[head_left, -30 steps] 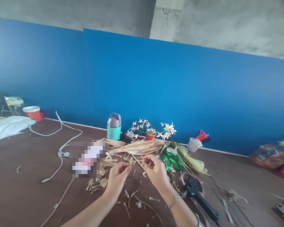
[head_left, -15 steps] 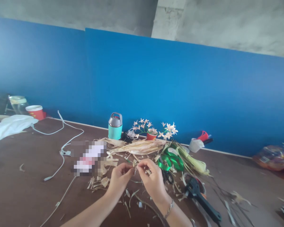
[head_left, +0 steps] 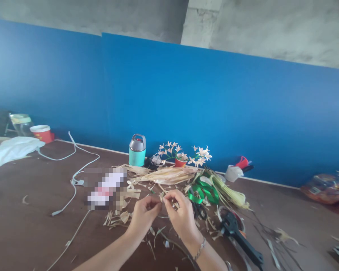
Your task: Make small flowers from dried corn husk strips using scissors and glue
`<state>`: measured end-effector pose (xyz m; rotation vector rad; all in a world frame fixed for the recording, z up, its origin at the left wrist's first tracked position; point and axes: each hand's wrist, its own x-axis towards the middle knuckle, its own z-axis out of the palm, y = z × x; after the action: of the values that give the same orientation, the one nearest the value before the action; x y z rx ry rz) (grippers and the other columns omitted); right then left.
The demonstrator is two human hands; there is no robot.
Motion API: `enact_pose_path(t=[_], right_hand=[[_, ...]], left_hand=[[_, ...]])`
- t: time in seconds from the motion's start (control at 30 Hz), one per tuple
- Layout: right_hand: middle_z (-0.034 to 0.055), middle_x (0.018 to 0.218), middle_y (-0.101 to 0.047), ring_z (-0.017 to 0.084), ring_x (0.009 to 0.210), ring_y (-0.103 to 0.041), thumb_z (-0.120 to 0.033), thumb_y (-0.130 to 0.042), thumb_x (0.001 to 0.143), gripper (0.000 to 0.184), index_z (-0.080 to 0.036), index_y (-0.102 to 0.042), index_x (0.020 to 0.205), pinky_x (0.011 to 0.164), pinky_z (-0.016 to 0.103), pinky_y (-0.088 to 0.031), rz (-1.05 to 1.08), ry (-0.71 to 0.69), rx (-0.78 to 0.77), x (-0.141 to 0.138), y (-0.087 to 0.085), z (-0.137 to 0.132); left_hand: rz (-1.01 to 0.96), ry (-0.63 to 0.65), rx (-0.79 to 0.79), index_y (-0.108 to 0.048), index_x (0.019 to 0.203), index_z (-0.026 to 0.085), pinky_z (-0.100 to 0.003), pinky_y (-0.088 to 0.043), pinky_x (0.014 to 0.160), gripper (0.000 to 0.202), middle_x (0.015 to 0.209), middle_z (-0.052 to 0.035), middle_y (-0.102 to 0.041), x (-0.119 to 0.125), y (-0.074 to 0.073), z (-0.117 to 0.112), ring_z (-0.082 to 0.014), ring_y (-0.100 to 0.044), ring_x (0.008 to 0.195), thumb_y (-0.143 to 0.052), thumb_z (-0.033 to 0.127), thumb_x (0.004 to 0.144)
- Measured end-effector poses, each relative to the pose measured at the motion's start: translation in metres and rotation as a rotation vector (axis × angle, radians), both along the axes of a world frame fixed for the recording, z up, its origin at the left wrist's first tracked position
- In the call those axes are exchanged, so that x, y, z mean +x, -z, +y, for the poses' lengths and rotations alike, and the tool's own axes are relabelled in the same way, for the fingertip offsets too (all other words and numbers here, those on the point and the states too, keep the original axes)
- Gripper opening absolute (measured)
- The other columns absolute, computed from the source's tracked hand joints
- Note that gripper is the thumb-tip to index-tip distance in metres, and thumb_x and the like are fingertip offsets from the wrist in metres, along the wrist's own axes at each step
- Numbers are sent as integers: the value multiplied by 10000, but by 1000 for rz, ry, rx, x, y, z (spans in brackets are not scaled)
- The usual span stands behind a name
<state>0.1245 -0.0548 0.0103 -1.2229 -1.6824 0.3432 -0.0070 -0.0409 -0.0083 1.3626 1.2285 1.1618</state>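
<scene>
My left hand [head_left: 142,216] and my right hand [head_left: 180,214] meet above the brown table [head_left: 31,229], fingertips pinched together on a small pale husk piece [head_left: 161,196]. Dried husk leaves [head_left: 166,175] lie just beyond my hands, with several cut husk scraps [head_left: 118,218] scattered around them. A green ribbon [head_left: 203,192] lies right of my right hand. A small pot of pale husk flowers [head_left: 183,154] stands behind the leaves.
A teal flask [head_left: 137,150] stands by the blue wall. A white cable [head_left: 73,177] runs across the left. A black glue gun [head_left: 240,237] lies at right. A red cup [head_left: 41,133] and white cloth [head_left: 11,149] sit far left, a bag [head_left: 324,187] far right.
My hands came closer together, from holding a thin strip apart to pinching at one point. In the last half second they barely moved.
</scene>
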Motion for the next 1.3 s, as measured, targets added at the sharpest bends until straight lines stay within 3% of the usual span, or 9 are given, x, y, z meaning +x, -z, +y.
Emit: enact_pose_path(t=[0.47, 0.83, 1.3], right_hand=[[24, 713, -595, 160, 696, -568, -96, -484, 762, 128, -199, -551, 726, 646, 264, -461, -81, -28, 123, 4, 5, 3], [35, 746, -587, 171, 728, -561, -125, -483, 793, 101, -201, -549, 777, 679, 286, -456, -79, -36, 118, 4, 6, 3], [34, 754, -588, 172, 739, -558, -128, -463, 801, 104, -203, -535, 792, 687, 294, -454, -85, -60, 102, 4, 4, 1]], left_hand=[[-176, 94, -56, -632, 609, 127, -226, -370, 559, 199, 564, -1, -584, 0, -1, -1, -128, -497, 560, -637, 321, 648], [-261, 137, -85, -616, 642, 126, -224, -365, 572, 233, 584, 5, -567, 2, 4, 1, -118, -479, 577, -675, 352, 629], [-186, 121, -25, -619, 631, 133, -221, -372, 567, 263, 581, 0, -568, 0, 3, 0, -122, -479, 574, -633, 391, 680]])
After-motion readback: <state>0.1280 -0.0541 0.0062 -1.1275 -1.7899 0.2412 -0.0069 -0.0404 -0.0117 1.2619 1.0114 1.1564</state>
